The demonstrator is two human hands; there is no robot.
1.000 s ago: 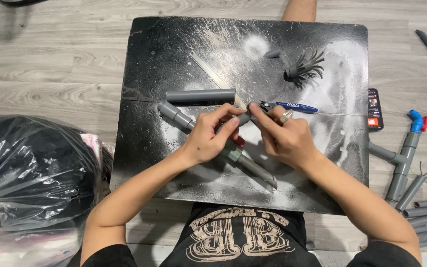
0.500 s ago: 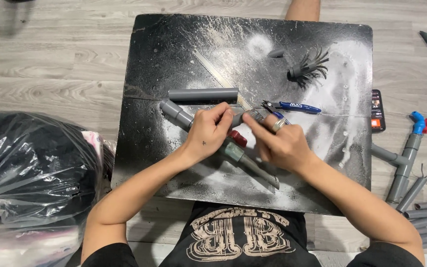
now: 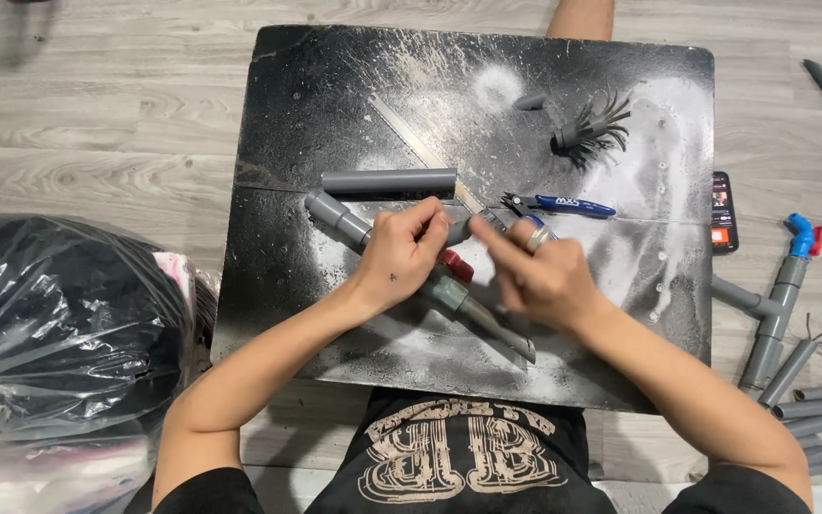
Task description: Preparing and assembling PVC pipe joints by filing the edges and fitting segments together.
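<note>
Your left hand (image 3: 401, 262) grips the grey pipe assembly (image 3: 449, 290) near its middle, fingers closed around it. The assembly lies on the black table (image 3: 335, 114), its long axis running from 10 o'clock to 4 o'clock, with a red valve handle (image 3: 459, 266) just beside your left fingers. Your right hand (image 3: 544, 281) hovers at 3 o'clock from the left hand, fingers extended toward 10 o'clock; whether they pinch anything cannot be told. The left hand is nearer. A short pipe (image 3: 389, 181) lies at 12 o'clock, blue cutters (image 3: 563, 204) at 1 o'clock.
</note>
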